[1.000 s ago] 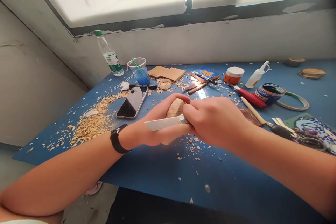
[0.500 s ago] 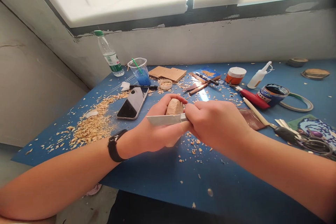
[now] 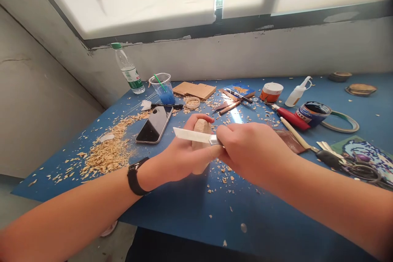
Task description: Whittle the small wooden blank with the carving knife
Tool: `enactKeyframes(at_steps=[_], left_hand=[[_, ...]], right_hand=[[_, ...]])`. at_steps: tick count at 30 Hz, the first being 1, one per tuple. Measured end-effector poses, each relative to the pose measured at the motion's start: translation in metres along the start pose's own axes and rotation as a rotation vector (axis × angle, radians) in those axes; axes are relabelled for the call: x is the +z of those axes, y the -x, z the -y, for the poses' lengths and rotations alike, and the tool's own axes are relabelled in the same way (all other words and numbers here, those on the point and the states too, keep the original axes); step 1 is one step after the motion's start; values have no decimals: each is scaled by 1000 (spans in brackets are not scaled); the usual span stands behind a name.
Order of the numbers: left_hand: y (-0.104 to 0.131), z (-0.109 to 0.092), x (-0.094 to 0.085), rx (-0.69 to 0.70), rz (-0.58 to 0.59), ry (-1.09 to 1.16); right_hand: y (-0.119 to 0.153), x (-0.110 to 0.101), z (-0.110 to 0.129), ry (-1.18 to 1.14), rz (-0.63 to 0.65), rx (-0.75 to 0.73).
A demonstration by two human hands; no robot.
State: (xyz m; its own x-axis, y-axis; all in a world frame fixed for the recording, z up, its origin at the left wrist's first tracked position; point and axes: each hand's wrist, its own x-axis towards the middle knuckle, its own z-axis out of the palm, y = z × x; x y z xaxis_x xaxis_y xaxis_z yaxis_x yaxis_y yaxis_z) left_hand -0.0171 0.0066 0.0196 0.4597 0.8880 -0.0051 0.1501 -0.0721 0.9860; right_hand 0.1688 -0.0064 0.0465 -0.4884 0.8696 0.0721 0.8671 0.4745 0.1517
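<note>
My left hand [image 3: 181, 153], a black watch on its wrist, is wrapped round a pale, roughly faceted block of wood [image 3: 202, 126]. The block stands roughly upright above the table, its middle partly hidden by the blade and my thumb. In my closed right hand [image 3: 253, 147] is a carving knife [image 3: 193, 135]; the fingers cover its handle. Its flat blade points left across the front of the wood and over my left hand. My left thumb reaches to the right fist, near the base of the blade. Whether the edge touches the wood I cannot tell.
Wood shavings [image 3: 107, 153] are heaped left on the blue table [image 3: 184, 217], beside a phone [image 3: 155, 125]. Behind stand a water bottle [image 3: 130, 71] and a plastic cup [image 3: 162, 89]. To the right are a red-handled tool [image 3: 293, 118], an open paint can [image 3: 313, 114] and keys [image 3: 365, 172].
The knife blade has tilted, its tip now higher and its flat side more visible. It has shifted slightly up against the wood. The view has moved a little.
</note>
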Motion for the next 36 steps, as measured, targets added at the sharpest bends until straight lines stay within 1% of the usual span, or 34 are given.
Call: enactKeyframes(at_steps=[3,7,12,15,19,21,23,25,29,31,33,36], left_hand=[[2,-4,5,-74,53,-16],[6,-9,12,-147,57,18],[8,-10,15,-184,76,7],[9,-8,15,-162,78,-5],[11,-5,15,-95,64,-35],[12,-4,16,-97,47,-25],[11,-4,17,-126,29,-7],[9,-3,19,-149,0,39],[5,2,22,-131,-78,192],[4,5,22,-124,-92,232],[4,6,20,-111,-76,243],[7,3,16,-81,26,162]], right_hand=[[0,-11,-6,55,43,-146],[1,-22,-11,104,68,-192],[1,-20,-11,77,51,-223],[2,-18,-9,99,41,-211],[6,-16,-5,101,12,-141],[9,-15,-4,98,0,-102],[10,-12,-2,91,-15,-71],[11,-10,-1,82,-33,-36],[10,-4,3,55,-42,54],[10,-3,4,43,-39,83],[10,-5,4,38,-28,91],[9,-14,1,47,3,14]])
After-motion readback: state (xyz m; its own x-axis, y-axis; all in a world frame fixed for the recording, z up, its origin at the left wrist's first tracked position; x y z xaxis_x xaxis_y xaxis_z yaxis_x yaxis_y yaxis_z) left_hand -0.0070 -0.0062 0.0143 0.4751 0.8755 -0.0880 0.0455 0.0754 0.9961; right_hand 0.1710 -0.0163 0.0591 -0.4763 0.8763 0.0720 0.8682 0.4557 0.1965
